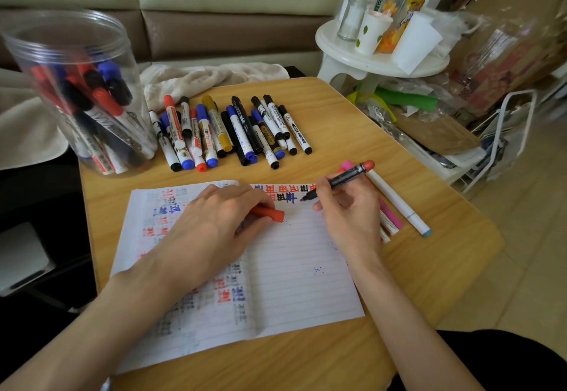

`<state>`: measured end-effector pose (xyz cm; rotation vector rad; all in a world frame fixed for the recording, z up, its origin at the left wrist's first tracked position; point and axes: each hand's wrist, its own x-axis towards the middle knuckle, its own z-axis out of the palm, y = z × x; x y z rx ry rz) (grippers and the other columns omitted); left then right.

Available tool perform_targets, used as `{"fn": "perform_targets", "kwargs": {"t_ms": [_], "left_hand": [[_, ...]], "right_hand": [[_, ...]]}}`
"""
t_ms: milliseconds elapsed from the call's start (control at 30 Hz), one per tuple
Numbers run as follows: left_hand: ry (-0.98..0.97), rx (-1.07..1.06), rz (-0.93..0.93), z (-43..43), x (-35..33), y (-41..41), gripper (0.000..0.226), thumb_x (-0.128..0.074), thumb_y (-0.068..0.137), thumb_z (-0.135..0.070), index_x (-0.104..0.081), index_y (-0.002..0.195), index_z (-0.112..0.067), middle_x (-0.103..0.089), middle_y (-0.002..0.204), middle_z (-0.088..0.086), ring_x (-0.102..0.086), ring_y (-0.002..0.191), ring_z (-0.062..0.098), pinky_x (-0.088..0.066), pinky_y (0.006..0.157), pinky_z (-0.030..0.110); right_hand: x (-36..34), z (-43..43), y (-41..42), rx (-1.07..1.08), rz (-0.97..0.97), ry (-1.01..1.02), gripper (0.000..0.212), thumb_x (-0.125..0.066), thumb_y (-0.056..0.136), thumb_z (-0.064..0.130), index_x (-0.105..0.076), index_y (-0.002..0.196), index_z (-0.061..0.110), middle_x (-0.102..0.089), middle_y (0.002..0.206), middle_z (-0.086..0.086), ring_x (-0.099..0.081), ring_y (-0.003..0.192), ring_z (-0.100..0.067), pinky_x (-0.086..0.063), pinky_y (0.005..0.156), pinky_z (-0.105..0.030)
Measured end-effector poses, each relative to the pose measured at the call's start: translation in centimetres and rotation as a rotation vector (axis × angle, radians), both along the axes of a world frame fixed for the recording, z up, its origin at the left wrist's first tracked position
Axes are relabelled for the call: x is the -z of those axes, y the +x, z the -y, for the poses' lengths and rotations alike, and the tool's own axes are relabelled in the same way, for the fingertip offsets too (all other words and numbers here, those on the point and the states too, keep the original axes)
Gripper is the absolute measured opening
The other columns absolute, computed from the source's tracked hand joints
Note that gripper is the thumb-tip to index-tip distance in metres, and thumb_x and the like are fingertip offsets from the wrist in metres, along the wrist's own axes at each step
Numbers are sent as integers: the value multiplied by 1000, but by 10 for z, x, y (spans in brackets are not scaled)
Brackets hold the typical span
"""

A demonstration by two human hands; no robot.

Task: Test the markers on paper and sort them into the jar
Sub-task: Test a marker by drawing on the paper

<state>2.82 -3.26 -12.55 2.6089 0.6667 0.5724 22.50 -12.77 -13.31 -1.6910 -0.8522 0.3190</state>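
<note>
My right hand grips a black-barrelled red marker like a pen, its red tip touching the lined paper near the top row of written marks. My left hand rests on the paper and holds the marker's red cap under its fingers. A clear plastic jar at the table's back left holds several red, blue and black markers. A row of several loose markers lies behind the paper.
A pink marker and a white marker with a light-blue tip lie right of my right hand. The wooden table ends close on the right. A beige cloth lies behind; a white stool with cups and bottles stands back right.
</note>
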Motion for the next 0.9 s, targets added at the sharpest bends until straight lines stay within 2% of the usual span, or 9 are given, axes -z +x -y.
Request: {"fn": "perform_targets", "kwargs": {"t_ms": [200,600,733,900], "left_hand": [[4,10,4,0,-1,0,22,-54,100,-44,-62,118,-35,-63,110,-20,-59,99,3,-50,94,37],[3,10,4,-1,0,0,25,-54,100,-44,-62,120,-33,-63,112,-19,-61,100,4,-51,95,37],[-4,6,18,-1,0,1,25,-55,100,-43,-62,121,-32,-65,112,-18,-62,98,6,-52,92,38],[-82,-24,34,-3,1,-1,26,-50,100,-50,-58,123,-41,-65,109,-20,-61,95,7,-54,86,35]], "right_hand": [[-1,1,1,8,1,18,6,-69,100,22,-68,96,26,-74,85,6,-73,68,-10,-58,64,-25],[-1,0,2,25,-54,-8,8,-69,98,13,-67,93,19,-72,77,4,-71,65,-7,-55,61,-20],[-3,1,0,15,-133,32,12,-70,98,11,-69,91,20,-74,82,-3,-71,66,-12,-54,60,-21],[-14,6,-3,-59,-263,71,4,-69,97,5,-71,99,8,-75,80,-6,-70,65,-15,-52,62,-20]]}}
